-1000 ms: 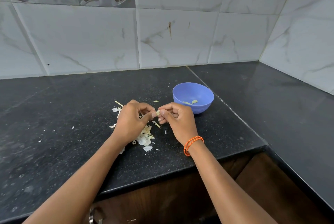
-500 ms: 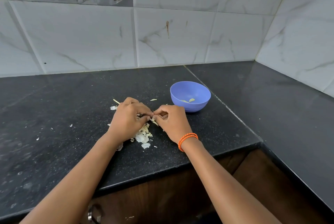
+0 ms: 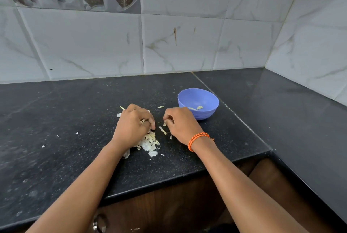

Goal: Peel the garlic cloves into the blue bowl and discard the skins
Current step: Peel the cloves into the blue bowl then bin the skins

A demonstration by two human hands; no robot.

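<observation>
The right hand (image 3: 181,123) pinches a small pale garlic piece (image 3: 164,123), maybe peeled. The left hand (image 3: 132,125) curls into the heap of papery white skins (image 3: 149,141) near the black counter's front edge (image 3: 187,167). Next, I think, the piece goes into the round blue plastic bowl (image 3: 210,109) just beside.

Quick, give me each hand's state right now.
Left hand: fingers curled down on the pile of garlic skins; what it holds cannot be told.
Right hand: pinching a small garlic piece.
</observation>
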